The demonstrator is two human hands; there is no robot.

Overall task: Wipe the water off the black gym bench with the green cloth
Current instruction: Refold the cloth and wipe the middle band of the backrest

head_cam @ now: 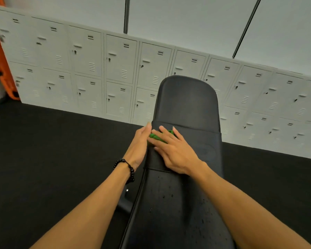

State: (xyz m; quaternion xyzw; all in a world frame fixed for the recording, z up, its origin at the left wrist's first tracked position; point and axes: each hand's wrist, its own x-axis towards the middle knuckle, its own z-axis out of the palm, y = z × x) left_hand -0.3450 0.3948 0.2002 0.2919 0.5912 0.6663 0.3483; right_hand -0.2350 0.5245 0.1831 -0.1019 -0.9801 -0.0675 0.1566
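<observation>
Both forearms reach forward along the black gym bench (187, 108), which runs away from the camera toward a wall of pale grey lockers (90, 69). The right hand (172, 150) lies palm down on the bench's middle pad, fingers straight and spread, pressing the green cloth (157, 137) flat against the padding; only a bunched strip of the cloth shows between and beyond the fingers, near the pad's left edge just below the seam where the upper backrest begins. The left hand (139, 144) is set on edge against the bench's left side, its fingers straight and held together, the fingertips meeting the cloth's left end at the pad's edge; whether it bears on the cloth or only touches it cannot be told. A bracelet of black beads (127, 169) circles the left wrist. Both arms are bare and nearly straight, converging on the cloth. Water droplets (169, 195) lie scattered on the nearer seat pad, between the forearms and toward its right side. The bench stands on dark flooring (43, 150), and an orange object (0, 56) leans at the far left edge.
</observation>
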